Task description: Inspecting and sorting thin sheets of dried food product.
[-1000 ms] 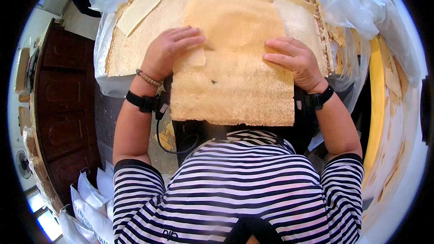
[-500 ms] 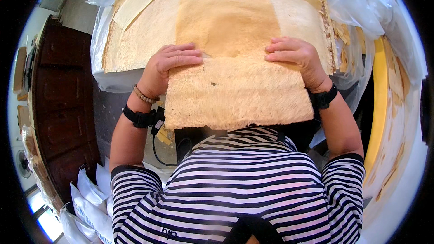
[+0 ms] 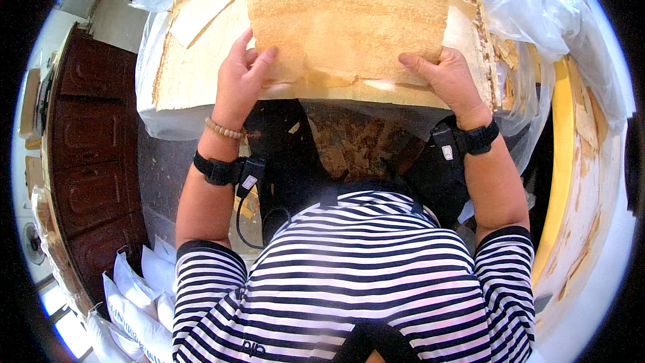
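A tan, rough-textured fibrous sheet (image 3: pixel 349 23) is spread over the middle of a stack of paler sheets (image 3: pixel 195 70). My left hand (image 3: pixel 240 81) grips its near left corner, thumb on top, with the forefinger stretched along its side edge. At the near right corner my right hand (image 3: pixel 457 87) pinches the sheet, thumb on top and the other fingers mostly hidden beneath. Between my hands, the near edge looks uneven, with pale patches showing along it. A loose cream strip (image 3: pixel 205 10) lies on the stack at the far left.
Clear plastic wrap (image 3: pixel 517 7) surrounds the stack at the back and sides. Brown wooden panels (image 3: pixel 94 141) stand at the left, with white sacks (image 3: pixel 134 296) below them. To the right runs a yellow-edged surface (image 3: pixel 561 161) with torn scraps. A cable (image 3: pixel 240 222) hangs from my left wrist strap.
The sheet's near part hung over the front edge toward me; now the sheet lies farther away over the stack. My hands went from resting flat on it to gripping its near corners.
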Demonstrator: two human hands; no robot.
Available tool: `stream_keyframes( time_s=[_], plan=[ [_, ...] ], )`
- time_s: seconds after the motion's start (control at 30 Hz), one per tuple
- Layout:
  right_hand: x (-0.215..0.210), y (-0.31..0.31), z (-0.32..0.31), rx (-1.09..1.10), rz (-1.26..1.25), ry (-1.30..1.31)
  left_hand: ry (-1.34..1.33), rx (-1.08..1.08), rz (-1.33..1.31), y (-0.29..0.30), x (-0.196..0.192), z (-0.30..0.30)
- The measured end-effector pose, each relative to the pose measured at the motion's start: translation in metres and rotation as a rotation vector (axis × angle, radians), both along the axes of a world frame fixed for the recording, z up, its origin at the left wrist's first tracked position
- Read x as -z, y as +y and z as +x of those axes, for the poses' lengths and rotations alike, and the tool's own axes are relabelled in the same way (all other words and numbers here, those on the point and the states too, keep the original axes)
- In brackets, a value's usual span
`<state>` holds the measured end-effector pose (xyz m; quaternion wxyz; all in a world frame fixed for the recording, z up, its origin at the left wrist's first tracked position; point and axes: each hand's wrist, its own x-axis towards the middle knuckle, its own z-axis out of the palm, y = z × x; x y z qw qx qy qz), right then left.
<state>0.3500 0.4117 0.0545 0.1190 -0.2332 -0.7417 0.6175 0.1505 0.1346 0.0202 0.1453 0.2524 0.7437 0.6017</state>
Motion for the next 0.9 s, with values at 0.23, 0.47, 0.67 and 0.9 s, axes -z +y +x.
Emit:
stream_keyframes(
  time_s=[0.23,0.47,0.67,0.9],
  plan=[
    [-0.049,0.025,0.052,0.243,0.364,0.237,0.616,-0.069,-0.409,0.011,-0.004,0.008],
    [-0.139,0.090,0.199,1.055,0.842,0.292,1.053,0.210,-0.445,0.034,-0.017,0.036],
    [-0.161,0.153,0.337,1.138,1.144,-0.311,0.989,0.295,-0.590,0.044,-0.030,0.039],
    [-0.091,0.090,0.271,0.782,1.047,-0.081,0.900,0.407,-0.667,0.039,-0.049,0.050]
  ],
)
